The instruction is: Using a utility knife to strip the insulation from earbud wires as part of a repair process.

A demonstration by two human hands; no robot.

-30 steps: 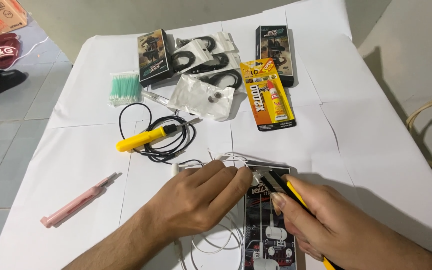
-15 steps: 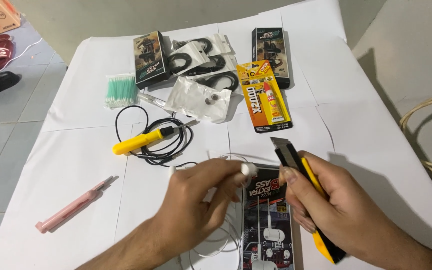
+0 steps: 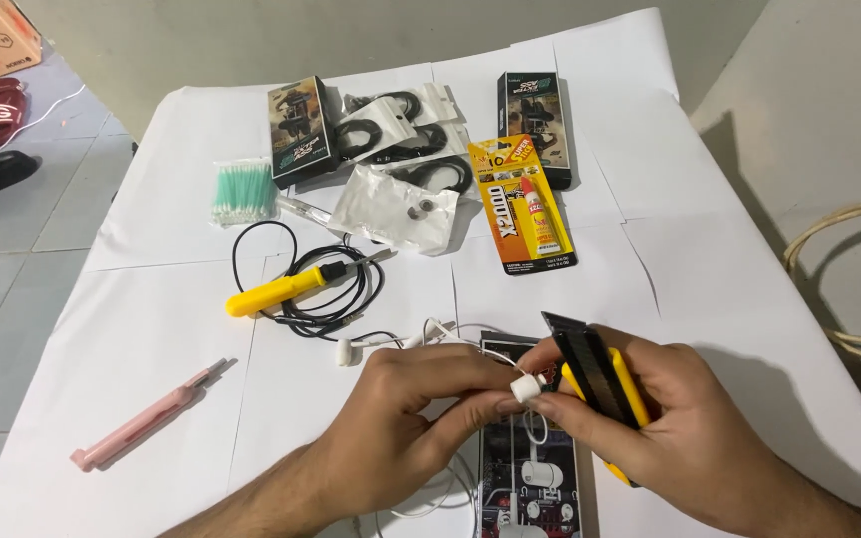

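Observation:
My left hand (image 3: 406,418) pinches a small white earbud (image 3: 526,388) on its white cable, low in the middle of the view. My right hand (image 3: 650,423) grips a yellow utility knife (image 3: 595,381) with its dark blade extended up and to the left; its fingertips also touch the earbud. Below both hands lies a dark earphone package (image 3: 530,473) with a white earphone pictured on it. A second white earbud (image 3: 344,350) rests on the paper just left of my hands.
White paper sheets (image 3: 151,329) cover the table. On them lie a yellow soldering iron with black cord (image 3: 276,292), a pink tool (image 3: 142,423), green cotton swabs (image 3: 241,192), a glue blister pack (image 3: 525,204), two dark boxes (image 3: 296,130), and bagged black ear hooks (image 3: 396,130).
Both hands have come together over the package: the left hand lifted the earbud up to the right hand, and the knife rose with its blade out.

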